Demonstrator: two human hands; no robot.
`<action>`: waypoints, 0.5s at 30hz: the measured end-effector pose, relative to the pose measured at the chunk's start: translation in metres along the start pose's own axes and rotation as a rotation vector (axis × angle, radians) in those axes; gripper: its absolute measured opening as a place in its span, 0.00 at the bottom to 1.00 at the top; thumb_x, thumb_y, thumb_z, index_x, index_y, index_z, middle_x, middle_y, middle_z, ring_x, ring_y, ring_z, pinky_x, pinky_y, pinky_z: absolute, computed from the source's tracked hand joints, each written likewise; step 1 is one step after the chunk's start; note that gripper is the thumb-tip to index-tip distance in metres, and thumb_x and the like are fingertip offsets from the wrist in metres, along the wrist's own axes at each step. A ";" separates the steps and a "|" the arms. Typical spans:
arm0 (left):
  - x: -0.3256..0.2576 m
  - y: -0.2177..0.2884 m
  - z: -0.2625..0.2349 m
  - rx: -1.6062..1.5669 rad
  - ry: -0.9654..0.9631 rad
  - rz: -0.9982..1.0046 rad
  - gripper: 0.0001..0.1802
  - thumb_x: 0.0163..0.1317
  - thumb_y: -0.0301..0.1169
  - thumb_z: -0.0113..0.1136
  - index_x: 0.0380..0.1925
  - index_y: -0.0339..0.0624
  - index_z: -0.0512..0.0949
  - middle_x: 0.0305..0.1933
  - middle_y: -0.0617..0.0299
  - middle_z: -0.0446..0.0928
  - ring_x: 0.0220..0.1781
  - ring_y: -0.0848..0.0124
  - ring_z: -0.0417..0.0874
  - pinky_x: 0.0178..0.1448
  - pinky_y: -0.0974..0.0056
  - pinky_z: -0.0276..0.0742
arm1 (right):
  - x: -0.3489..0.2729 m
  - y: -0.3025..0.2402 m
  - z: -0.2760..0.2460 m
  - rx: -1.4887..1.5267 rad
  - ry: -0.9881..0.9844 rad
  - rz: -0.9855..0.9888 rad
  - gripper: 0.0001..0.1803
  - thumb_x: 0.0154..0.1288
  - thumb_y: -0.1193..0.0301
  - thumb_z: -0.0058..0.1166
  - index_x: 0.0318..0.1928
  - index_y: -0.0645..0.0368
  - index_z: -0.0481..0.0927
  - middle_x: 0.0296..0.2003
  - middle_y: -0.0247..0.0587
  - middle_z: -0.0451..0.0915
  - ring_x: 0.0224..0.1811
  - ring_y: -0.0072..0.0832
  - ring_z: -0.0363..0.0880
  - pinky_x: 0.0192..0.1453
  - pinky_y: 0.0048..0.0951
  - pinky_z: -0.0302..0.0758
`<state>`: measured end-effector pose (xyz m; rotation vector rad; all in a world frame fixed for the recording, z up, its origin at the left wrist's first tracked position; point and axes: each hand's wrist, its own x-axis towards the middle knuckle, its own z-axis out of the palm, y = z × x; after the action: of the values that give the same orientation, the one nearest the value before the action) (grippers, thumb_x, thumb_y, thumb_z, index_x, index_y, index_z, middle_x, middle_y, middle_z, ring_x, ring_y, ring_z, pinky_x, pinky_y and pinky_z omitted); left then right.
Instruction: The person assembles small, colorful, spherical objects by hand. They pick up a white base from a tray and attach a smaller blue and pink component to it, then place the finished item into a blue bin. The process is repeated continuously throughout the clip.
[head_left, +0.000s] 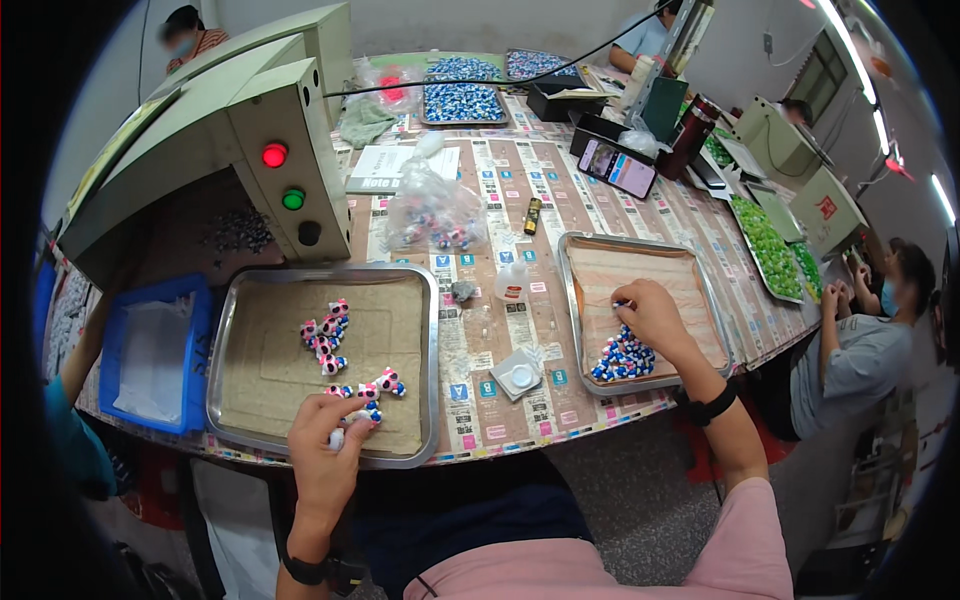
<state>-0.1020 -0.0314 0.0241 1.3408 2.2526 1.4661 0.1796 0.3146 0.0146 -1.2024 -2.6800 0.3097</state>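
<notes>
My left hand is closed in a pinch over the front of the left metal tray. A small white piece shows between its fingers; its kind is unclear. Close to the fingertips lie small pink, white and blue toy figures, and more figures sit farther back on the cloth lining. Over the right metal tray, my right hand pinches a tiny blue-and-white toy piece. Below that hand is a pile of blue-and-white pieces on the pale lining.
A grey machine with red and green lights and a blue bin stand left. Between the trays are a small white bottle and a round white dish. Behind are a plastic bag, a phone and a battery. Co-workers sit around.
</notes>
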 end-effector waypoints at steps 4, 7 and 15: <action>-0.017 -0.008 -0.014 -0.659 -0.207 -0.503 0.20 0.69 0.44 0.53 0.27 0.37 0.75 0.22 0.62 0.70 0.18 0.74 0.68 0.20 0.74 0.62 | -0.011 -0.008 -0.003 0.374 0.101 -0.020 0.09 0.59 0.74 0.57 0.40 0.60 0.83 0.36 0.43 0.82 0.38 0.34 0.80 0.45 0.31 0.77; -0.022 0.004 -0.003 -1.285 -0.348 -0.780 0.33 0.70 0.61 0.34 0.25 0.43 0.69 0.20 0.64 0.67 0.15 0.77 0.63 0.14 0.76 0.52 | -0.027 -0.042 -0.015 1.008 -0.146 0.231 0.10 0.62 0.75 0.57 0.44 0.63 0.81 0.38 0.38 0.82 0.40 0.25 0.81 0.43 0.23 0.77; -0.034 0.031 0.031 -1.586 -0.535 -0.956 0.14 0.70 0.40 0.49 0.44 0.42 0.73 0.37 0.61 0.70 0.35 0.69 0.70 0.31 0.68 0.66 | -0.062 -0.097 -0.008 1.279 -0.373 0.248 0.13 0.63 0.76 0.57 0.48 0.65 0.78 0.40 0.38 0.81 0.41 0.21 0.80 0.43 0.20 0.77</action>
<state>-0.0465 -0.0314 0.0212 0.0305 0.5840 1.4512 0.1535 0.2057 0.0424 -0.9966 -1.7623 2.0063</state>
